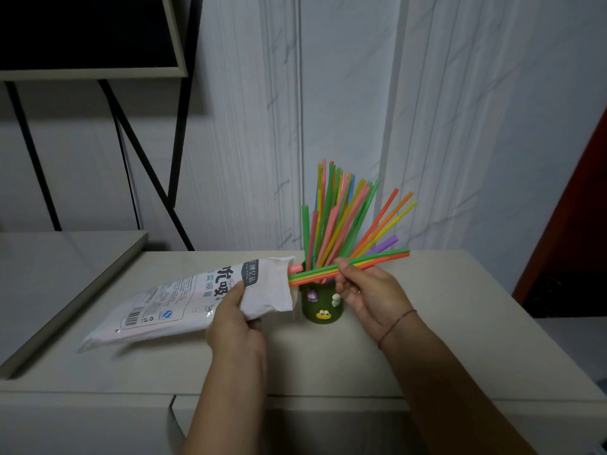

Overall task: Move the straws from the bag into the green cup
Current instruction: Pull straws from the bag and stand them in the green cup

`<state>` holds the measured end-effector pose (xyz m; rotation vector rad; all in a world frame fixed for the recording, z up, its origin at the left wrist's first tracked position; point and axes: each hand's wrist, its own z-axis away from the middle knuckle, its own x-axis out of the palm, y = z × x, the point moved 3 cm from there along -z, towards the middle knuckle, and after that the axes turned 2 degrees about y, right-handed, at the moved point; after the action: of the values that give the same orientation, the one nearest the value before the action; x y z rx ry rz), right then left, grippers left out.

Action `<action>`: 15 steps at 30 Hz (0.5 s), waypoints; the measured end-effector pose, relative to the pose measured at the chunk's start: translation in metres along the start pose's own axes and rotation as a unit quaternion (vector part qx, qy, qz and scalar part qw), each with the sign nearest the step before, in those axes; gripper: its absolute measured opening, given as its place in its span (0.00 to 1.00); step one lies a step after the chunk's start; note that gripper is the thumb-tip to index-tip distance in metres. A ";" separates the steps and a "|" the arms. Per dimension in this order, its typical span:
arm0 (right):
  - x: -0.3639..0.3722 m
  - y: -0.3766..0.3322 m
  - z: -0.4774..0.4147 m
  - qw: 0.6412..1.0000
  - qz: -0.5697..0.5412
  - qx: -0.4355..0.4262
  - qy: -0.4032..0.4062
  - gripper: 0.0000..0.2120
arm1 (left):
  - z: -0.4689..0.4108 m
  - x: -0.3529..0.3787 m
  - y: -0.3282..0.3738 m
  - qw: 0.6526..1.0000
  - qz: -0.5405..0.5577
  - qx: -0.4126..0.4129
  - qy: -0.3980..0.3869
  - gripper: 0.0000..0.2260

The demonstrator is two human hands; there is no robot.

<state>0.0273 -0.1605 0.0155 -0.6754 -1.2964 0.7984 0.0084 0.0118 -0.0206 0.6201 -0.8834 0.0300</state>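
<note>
A white plastic bag (pixel 170 302) with printed text lies tilted over the table, its open mouth toward the cup. My left hand (pixel 235 323) grips the bag near that mouth. My right hand (pixel 368 295) pinches a small bunch of green, yellow and orange straws (pixel 377 259), held almost level; their left ends are still at the bag's mouth. A pink straw end (pixel 295 267) pokes out of the bag. Behind the bunch stands the green cup (pixel 323 305) with small cartoon figures on it, holding several coloured straws (pixel 341 218) that fan upward.
The pale table (pixel 443 339) ends at a front edge near the bottom. A lower grey surface (pixel 59 274) adjoins on the left. A black metal shelf frame (pixel 177 133) stands at the back left, and a white marbled wall rises behind the cup.
</note>
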 end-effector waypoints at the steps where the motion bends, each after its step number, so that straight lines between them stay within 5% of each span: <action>1: -0.004 -0.004 -0.002 1.000 0.002 -0.007 0.010 0.04 | -0.002 -0.001 0.002 1.000 0.000 0.002 0.003 0.15; 15: 0.003 0.005 0.000 0.999 0.039 -0.027 -0.007 0.02 | -0.005 -0.001 -0.009 1.000 -0.001 0.005 0.010 0.17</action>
<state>0.0268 -0.1552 0.0134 -0.7686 -1.3139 0.8364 0.0139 0.0075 -0.0281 0.6291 -0.8647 0.0385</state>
